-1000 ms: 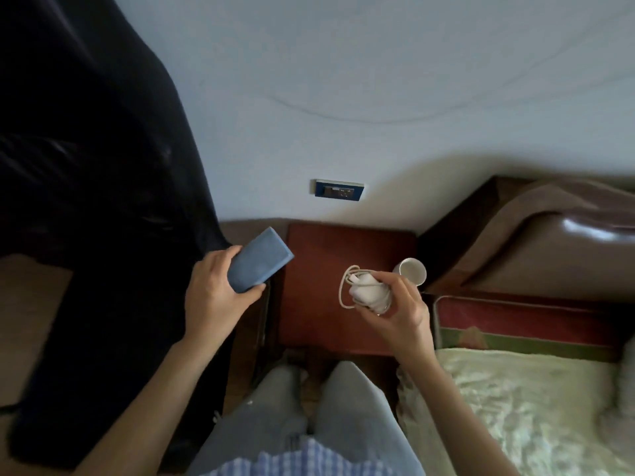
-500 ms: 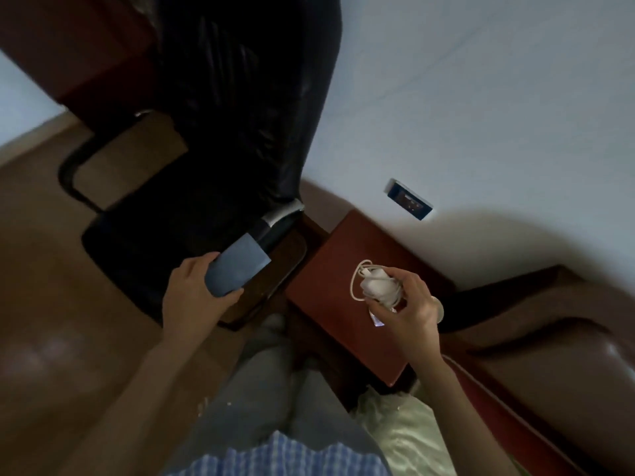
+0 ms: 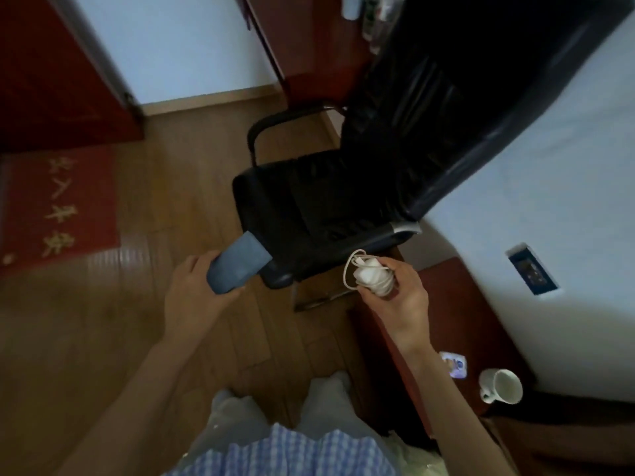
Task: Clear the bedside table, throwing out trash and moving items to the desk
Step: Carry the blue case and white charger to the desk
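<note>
My left hand [image 3: 192, 297] grips a flat blue-grey case [image 3: 238, 264] over the wooden floor, left of the chair. My right hand [image 3: 400, 297] holds a white charger wound with its cable [image 3: 371, 274], a loop of cord sticking out at the left. The red-brown bedside table [image 3: 481, 324] lies at the lower right against the wall. On it stand a white mug [image 3: 502, 386] on its side-facing view and a small printed packet [image 3: 453, 364]. The dark red desk [image 3: 309, 46] is at the top, behind the chair, with a few blurred items on its top.
A black office chair [image 3: 330, 201] with a high back stands between me and the desk. A red doormat [image 3: 58, 204] lies at the left by a red door [image 3: 51, 70]. A blue wall socket [image 3: 532, 273] sits above the bedside table. Wooden floor runs between my legs and the mat.
The view has swung left from the bedside table and bed toward the chair, floor and desk. Both hands keep their holds and have moved away from the table.
</note>
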The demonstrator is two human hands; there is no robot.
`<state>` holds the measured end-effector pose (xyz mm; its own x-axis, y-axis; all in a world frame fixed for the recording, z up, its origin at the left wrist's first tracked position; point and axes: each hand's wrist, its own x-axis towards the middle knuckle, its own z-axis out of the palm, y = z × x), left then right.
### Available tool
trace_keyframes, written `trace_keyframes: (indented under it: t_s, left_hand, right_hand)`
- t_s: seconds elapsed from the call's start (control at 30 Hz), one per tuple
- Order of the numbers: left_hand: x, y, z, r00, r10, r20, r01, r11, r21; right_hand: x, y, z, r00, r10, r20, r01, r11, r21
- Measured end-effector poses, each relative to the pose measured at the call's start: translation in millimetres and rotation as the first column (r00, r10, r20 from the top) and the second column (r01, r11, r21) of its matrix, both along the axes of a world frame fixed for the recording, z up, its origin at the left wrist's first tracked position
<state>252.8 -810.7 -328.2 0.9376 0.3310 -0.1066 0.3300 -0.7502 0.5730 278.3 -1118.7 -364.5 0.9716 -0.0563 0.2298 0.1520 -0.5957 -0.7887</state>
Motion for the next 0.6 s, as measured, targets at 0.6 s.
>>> trace_keyframes:
  t_s: [0.6]
  left_hand:
    - [-135,277,13,0.96,0.212,0.185,-0.223,0.974,0.04]
  right_hand:
    - [-37,288,31,0.949,0.314,0.038,-0.309,0.946,-0.099]
